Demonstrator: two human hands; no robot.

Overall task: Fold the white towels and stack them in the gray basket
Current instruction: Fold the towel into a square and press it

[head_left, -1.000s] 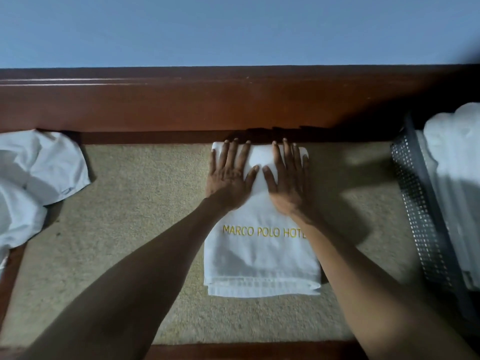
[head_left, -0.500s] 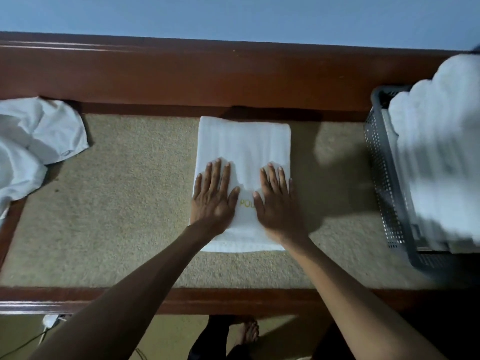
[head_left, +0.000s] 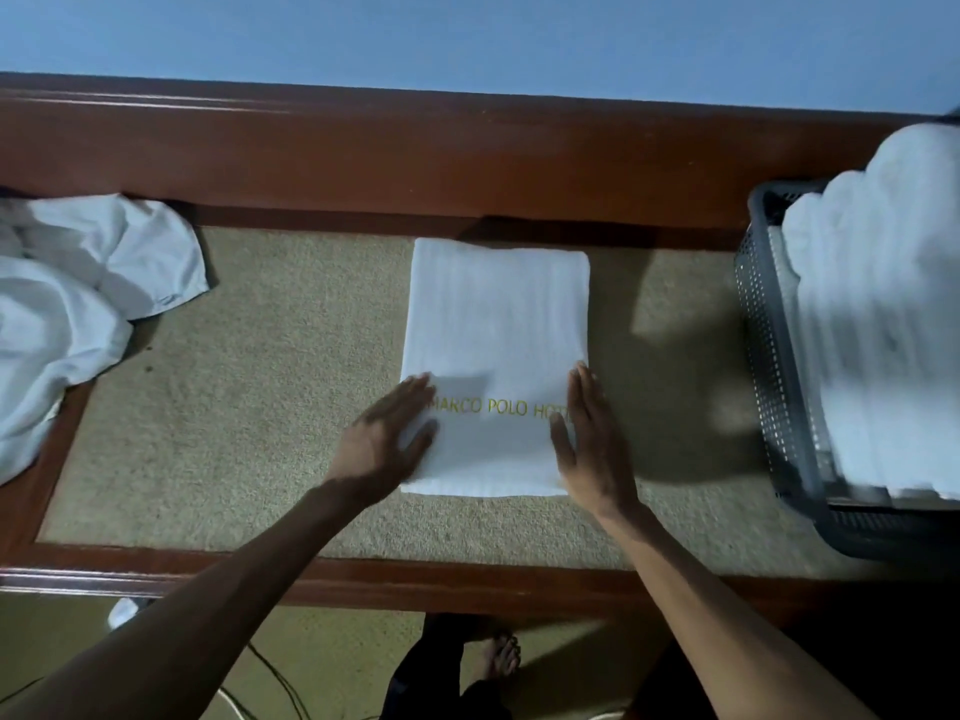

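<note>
Beige, carpet-like padding [head_left: 249, 407] set in a reddish-brown wooden frame [head_left: 415, 163] fills the head view, with a pale blue wall [head_left: 467, 39] behind it. At the centre lies a folded white towel [head_left: 498, 314], a neat rectangle with its far edge close to the wooden rail and gold lettering reading "MARCO POLO HOTEL" across its near half. Both bare forearms reach in from the bottom of the picture to the towel's near end. The left hand [head_left: 387, 439], slightly blurred, lies flat at the towel's left edge with straight fingers overlapping the cloth, gripping nothing. The right hand [head_left: 589, 433] is flat at the right edge, its fingers straight and held together, its thumb on the cloth and covering the end of the lettering; it too grasps nothing. To the right, well apart from the hands, a gray basket [head_left: 763, 356] with perforated walls stands on the padding, and a tall stack of folded white towels [head_left: 883, 330] rises above its rim. At the far left, a crumpled heap of unfolded white towels [head_left: 78, 293] spills over the frame's edge. Below the near rail, a bare foot [head_left: 501, 657] and some cables [head_left: 270, 678] show on the floor.
</note>
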